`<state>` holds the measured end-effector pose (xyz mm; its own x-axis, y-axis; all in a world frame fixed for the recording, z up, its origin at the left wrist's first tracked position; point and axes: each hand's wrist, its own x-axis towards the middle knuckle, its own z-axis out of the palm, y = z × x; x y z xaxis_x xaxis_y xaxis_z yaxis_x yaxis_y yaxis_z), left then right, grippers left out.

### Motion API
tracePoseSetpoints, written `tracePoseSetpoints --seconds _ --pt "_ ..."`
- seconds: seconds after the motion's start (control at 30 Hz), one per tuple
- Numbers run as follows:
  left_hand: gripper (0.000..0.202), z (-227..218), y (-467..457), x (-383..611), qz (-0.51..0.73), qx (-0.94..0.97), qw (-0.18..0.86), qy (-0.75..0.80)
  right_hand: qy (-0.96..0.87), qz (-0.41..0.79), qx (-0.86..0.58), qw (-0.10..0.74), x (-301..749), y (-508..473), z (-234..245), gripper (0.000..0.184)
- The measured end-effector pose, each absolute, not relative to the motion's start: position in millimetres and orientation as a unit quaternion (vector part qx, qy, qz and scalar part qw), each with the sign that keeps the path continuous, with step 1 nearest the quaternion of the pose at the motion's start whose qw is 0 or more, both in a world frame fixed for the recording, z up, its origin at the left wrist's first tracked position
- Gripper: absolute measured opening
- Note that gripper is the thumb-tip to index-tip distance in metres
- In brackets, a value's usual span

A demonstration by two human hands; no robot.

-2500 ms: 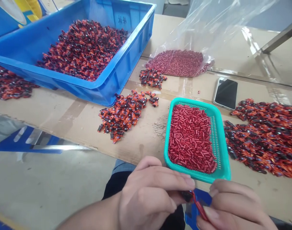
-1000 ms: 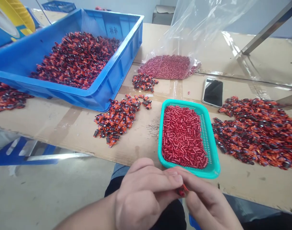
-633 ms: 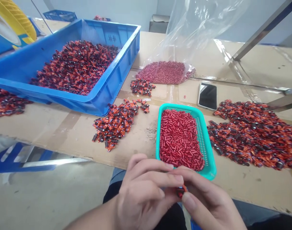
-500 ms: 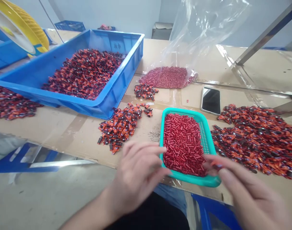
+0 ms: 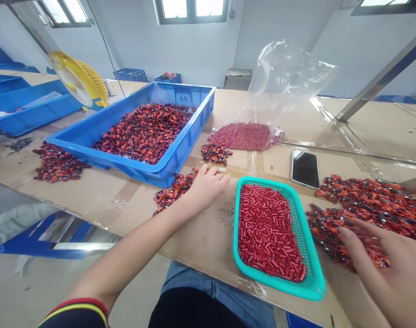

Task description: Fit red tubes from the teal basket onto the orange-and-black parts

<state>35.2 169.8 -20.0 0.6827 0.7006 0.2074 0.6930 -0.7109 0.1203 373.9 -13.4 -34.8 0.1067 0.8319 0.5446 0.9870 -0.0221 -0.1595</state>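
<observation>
The fingers (image 5: 361,232) of the right hand (image 5: 392,273) are spread and open, grasping nothing, with their tips lying over the lower edge of a wide heap of orange-and-black pieces (image 5: 361,214) at the right of the frame. The left hand (image 5: 208,187) lies palm down with its fingers loosely curled and nothing showing between them, just beside a smaller heap of the same pieces (image 5: 174,191) on the cardboard-covered surface (image 5: 126,200).

Between the hands sits a teal plastic basket (image 5: 312,284) full of short red tubes (image 5: 267,232). Beyond it, a black phone (image 5: 305,168) lies face up, near a clear plastic bag (image 5: 286,77) slumped around more red tubes (image 5: 244,136). A small clump of pieces (image 5: 215,154) lies just in front of that bag. At the upper left, a blue crate (image 5: 197,118) holds a large load of pieces (image 5: 144,132), and another heap (image 5: 59,164) lies outside it on the left. A yellow fan (image 5: 76,77) stands behind the crate.
</observation>
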Motion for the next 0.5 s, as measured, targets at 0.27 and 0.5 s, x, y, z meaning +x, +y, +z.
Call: tracePoseSetpoints --seconds 0.27,0.5 --pt "0.019 -21 178 38 0.176 0.905 0.136 0.362 -0.831 -0.052 -0.511 0.214 289 11 -36 0.028" --pt "0.014 -9 117 15 0.343 0.775 0.358 0.391 -0.818 -0.007 -0.538 0.201 275 20 -56 0.042"
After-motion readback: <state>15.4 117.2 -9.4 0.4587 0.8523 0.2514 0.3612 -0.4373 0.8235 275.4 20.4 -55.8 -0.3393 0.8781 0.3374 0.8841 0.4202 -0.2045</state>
